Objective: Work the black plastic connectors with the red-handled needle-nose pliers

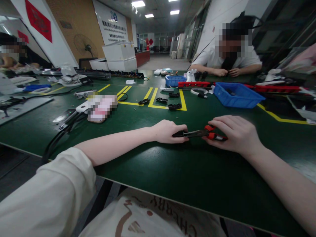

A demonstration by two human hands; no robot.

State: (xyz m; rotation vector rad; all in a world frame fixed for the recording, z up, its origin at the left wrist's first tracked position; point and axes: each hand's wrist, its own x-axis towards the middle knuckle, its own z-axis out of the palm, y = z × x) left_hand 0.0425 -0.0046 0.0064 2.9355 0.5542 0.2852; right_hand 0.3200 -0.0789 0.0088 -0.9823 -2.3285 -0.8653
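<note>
Between thumb and fingers, my left hand [168, 132] grips a small black part [178, 134], mostly covered by the fingers. My right hand [234, 134] is wrapped round the red and black handles of a pair of pliers [197, 133]. The jaws of the pliers point left and meet the black part; whether they are clamped on it I cannot tell. Both hands are just above the green table [158, 168], near its front edge. Beyond them, several similar black parts lie by yellow tape lines, among them one part [175, 106] nearest to my hands.
A phone [102, 108] and dark cables [66, 130] lie to the left. Toward the back right stand a blue bin [238, 95] and a smaller blue bin [175, 80], with a red strip [194, 84] between them. Across the table sits another person [227, 59].
</note>
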